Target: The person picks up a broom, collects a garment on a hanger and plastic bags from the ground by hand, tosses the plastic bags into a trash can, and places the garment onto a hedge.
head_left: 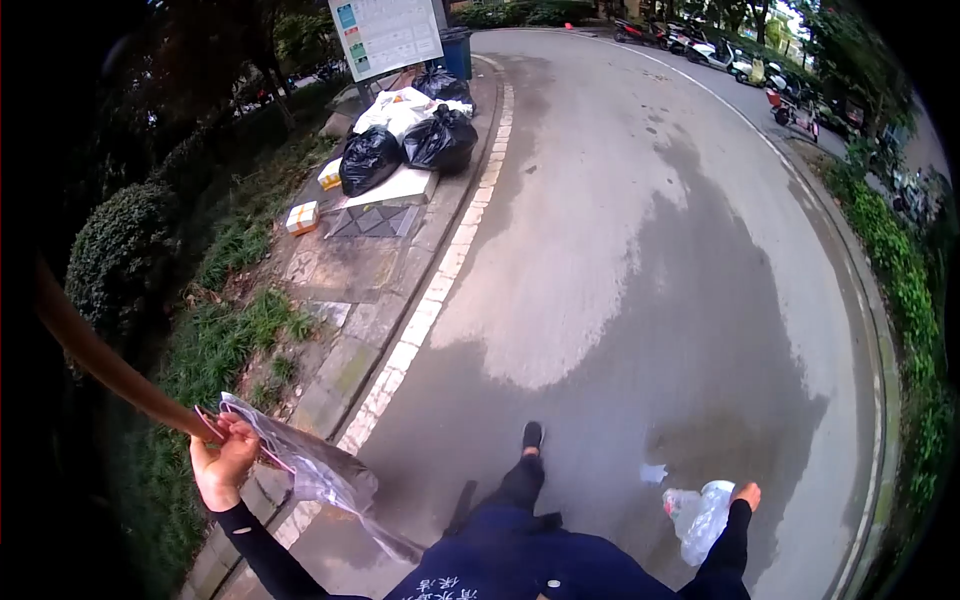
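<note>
My left hand (226,460) is closed round a brown wooden pole (120,370), which runs up and out of view at the left. From the same hand hangs a greyish, see-through plastic bag (325,472) with a pinkish edge. Low on the right, my right hand (747,495) is closed on a bunched clear plastic bag (700,520), whose contents I cannot make out. A small pale scrap (653,473) shows against the road just left of that bag.
Black rubbish bags (440,140), a white bag (405,110) and small boxes (302,218) lie on the left pavement below a notice board (388,35). A blue bin (457,55) stands behind. A pale kerb (430,305) edges the partly wet road (580,260). Scooters (710,52) line the far right.
</note>
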The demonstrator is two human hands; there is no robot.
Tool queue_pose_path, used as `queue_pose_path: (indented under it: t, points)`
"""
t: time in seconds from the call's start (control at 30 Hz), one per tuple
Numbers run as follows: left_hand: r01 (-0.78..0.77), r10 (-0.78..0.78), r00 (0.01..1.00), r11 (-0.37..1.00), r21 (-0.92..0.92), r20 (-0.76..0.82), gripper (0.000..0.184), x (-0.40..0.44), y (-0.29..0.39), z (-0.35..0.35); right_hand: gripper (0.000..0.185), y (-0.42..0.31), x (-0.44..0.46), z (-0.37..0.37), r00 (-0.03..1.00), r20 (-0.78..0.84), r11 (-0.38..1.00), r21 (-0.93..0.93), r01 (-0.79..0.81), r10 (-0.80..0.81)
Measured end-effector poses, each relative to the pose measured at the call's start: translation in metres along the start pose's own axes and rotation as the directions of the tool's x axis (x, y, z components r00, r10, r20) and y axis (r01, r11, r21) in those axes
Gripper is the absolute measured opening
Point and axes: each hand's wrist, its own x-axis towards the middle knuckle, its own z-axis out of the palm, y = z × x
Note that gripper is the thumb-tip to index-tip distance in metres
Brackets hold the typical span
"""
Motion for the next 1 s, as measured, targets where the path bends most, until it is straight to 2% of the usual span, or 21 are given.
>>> queue_pose_path:
  t: [0.07, 0.1, 0.2, 0.23, 0.27, 0.3, 0.33, 0.37, 0.4, 0.43, 0.53, 0.6, 0.63, 0.7, 0.73, 0.77, 0.8, 0.87, 0.93, 0.97, 1.0]
  points:
    - [-0.012, 0.012, 1.000, 1.000, 0.003, 0.011, 0.028, 0.057, -0.056, 0.049, 0.007, -0.068, 0.079, 0.011, 0.999, -0.007, 0.998, 0.039, 0.054, -0.054]
    - [0.010, -0.016, 0.994, 0.998, 0.057, 0.104, 0.028, 0.091, -0.080, 0.067, 0.006, -0.104, 0.118, 0.014, 0.993, 0.103, 0.999, 0.014, -0.052, 0.050]
    - [-0.048, 0.048, 0.999, 0.998, -0.031, 0.007, 0.026, 0.192, -0.165, 0.149, 0.008, -0.185, 0.207, 0.028, 0.996, 0.058, 0.997, -0.048, -0.062, 0.065]
    - [0.016, -0.016, 0.998, 1.000, 0.008, 0.059, 0.022, 0.218, -0.193, 0.180, 0.009, -0.207, 0.236, 0.034, 0.995, 0.046, 0.996, -0.037, -0.087, 0.089]
    - [0.035, -0.032, 0.998, 0.999, -0.040, 0.061, 0.019, 0.251, -0.217, 0.204, 0.010, -0.223, 0.256, 0.037, 0.992, 0.051, 0.993, -0.031, -0.118, 0.120]
    - [0.079, -0.094, 0.987, 0.990, 0.113, 0.132, 0.017, 0.282, -0.225, 0.226, 0.012, -0.238, 0.274, 0.039, 0.997, 0.000, 0.996, -0.016, -0.083, 0.083]
    - [0.074, -0.102, 0.981, 0.983, 0.166, 0.165, 0.016, 0.310, -0.252, 0.255, 0.012, -0.258, 0.302, 0.034, 0.990, -0.023, 0.990, -0.002, -0.139, 0.139]
    - [0.065, -0.110, 0.974, 0.974, 0.219, 0.198, 0.015, 0.338, -0.279, 0.284, 0.009, -0.276, 0.329, 0.031, 0.980, 0.059, 0.982, -0.030, -0.186, 0.188]
    - [0.000, -0.030, 0.986, 0.983, 0.182, 0.162, 0.015, 0.353, -0.307, 0.316, 0.006, -0.289, 0.352, 0.034, 0.961, 0.154, 0.973, -0.067, -0.222, 0.230]
    - [0.054, -0.085, 0.975, 0.987, 0.152, 0.208, 0.015, 0.384, -0.321, 0.326, 0.009, -0.305, 0.372, 0.043, 0.955, 0.110, 0.958, -0.110, -0.263, 0.275]
    - [0.042, -0.069, 0.978, 0.989, 0.140, 0.198, 0.017, 0.475, -0.396, 0.391, 0.009, -0.356, 0.460, 0.076, 0.942, 0.174, 0.946, -0.204, -0.250, 0.287]
    - [0.022, -0.093, 0.960, 0.966, 0.258, 0.265, 0.017, 0.537, -0.452, 0.432, 0.010, -0.395, 0.544, 0.116, 0.946, 0.233, 0.957, -0.236, -0.171, 0.226]
    - [-0.040, -0.088, 0.941, 0.929, 0.367, 0.326, 0.017, 0.567, -0.476, 0.449, 0.010, -0.420, 0.585, 0.136, 0.958, 0.182, 0.953, -0.245, -0.176, 0.223]
    - [-0.278, 0.049, 0.916, 0.793, 0.542, 0.398, 0.012, 0.578, -0.588, 0.545, 0.011, -0.475, 0.666, 0.158, 0.957, 0.158, 0.950, -0.238, -0.202, 0.243]
    - [-0.465, 0.251, 0.879, 0.636, 0.616, 0.405, 0.010, 0.558, -0.647, 0.581, 0.012, -0.512, 0.712, 0.164, 0.954, 0.184, 0.957, -0.213, -0.196, 0.236]
    - [-0.522, 0.326, 0.852, 0.607, 0.600, 0.411, 0.011, 0.556, -0.697, 0.624, 0.012, -0.551, 0.762, 0.174, 0.957, 0.162, 0.960, -0.189, -0.209, 0.240]
    - [-0.502, 0.342, 0.864, 0.640, 0.581, 0.369, 0.020, 0.583, -0.717, 0.649, 0.012, -0.590, 0.803, 0.181, 0.959, 0.144, 0.961, -0.169, -0.219, 0.243]
    - [-0.339, 0.289, 0.939, 0.870, 0.359, 0.187, 0.015, 0.645, -0.738, 0.704, 0.011, -0.666, 0.895, 0.193, 0.972, 0.115, 0.970, -0.158, -0.185, 0.204]
    - [-0.517, 0.294, 0.853, 0.589, 0.621, 0.432, 0.013, 0.641, -0.827, 0.775, 0.010, -0.764, 0.984, 0.168, 0.975, 0.159, 0.982, -0.135, -0.133, 0.154]
    - [-0.511, 0.339, 0.858, 0.641, 0.573, 0.385, 0.013, 0.670, -0.847, 0.800, 0.010, -0.805, 1.031, 0.174, 0.982, 0.135, 0.987, -0.100, -0.123, 0.136]
    - [-0.519, 0.353, 0.855, 0.590, 0.619, 0.381, 0.013, 0.687, -0.874, 0.828, 0.010, -0.844, 1.075, 0.182, 0.986, 0.115, 0.991, -0.067, -0.116, 0.123]
